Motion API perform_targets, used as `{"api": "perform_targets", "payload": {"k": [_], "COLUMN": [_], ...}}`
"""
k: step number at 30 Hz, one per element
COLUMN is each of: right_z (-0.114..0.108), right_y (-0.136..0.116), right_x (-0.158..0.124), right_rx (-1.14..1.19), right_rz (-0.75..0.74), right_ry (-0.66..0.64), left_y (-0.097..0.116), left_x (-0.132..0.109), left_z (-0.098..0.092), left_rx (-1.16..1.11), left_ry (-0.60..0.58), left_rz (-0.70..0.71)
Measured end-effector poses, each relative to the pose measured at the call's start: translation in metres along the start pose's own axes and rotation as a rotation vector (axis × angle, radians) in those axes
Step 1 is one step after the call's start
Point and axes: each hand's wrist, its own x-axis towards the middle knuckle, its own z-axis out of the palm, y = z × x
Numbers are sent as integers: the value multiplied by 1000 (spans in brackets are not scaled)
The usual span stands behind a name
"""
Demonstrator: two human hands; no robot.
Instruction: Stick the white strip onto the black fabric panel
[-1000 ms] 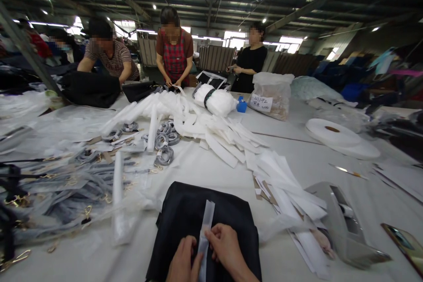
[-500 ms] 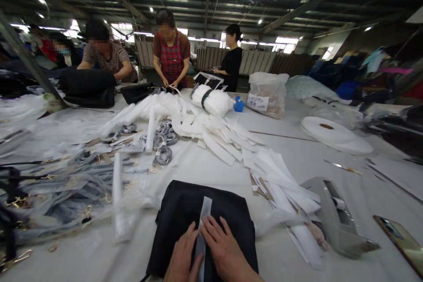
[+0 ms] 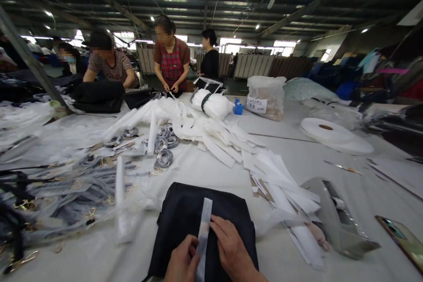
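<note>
On the black bag lies the pale strip — your left hand curled at its edge, pinch unclear, your right hand outstretched, gripping nothing — where uneven pressure could skew it.

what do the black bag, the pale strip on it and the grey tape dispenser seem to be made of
Black bag: synthetic cloth or imitation leather, judging by its smooth, low sheen and soft corners; I can't tell which. Pale strip: probably thin plastic film, as it looks hazy and faintly shiny. Grey tape dispenser: likely hard moulded plastic, smooth with soft highlights.
</note>
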Motion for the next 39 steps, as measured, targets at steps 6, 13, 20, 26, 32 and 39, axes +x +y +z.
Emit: {"api": "perform_targets", "payload": {"k": [6, 13, 20, 26, 32, 39], "right_z": [1, 3, 9, 18, 0, 36], "right_y": [-10, 4, 29, 47, 15, -16], "right_x": [7, 1, -43, -48, -18, -6], "right_rx": [-112, -85, -399, -394, -439, -281], "right_rz": [-120, 109, 294, 185, 51, -131], "right_ry": [-203, -59, 191, 116, 113, -140], "left_y": [2, -4, -55, -64, -63, -37], "left_x": [1, -8, -8, -8, -8, 18], "left_z": [0, -36, -74, -53, -45, -71], "left_rx": [54, 132, 128, 95, 127, -39], "left_ry": [12, 312, 390, 322, 413, 540], "left_rz": [42, 146, -161, -248, -168, -261]}}
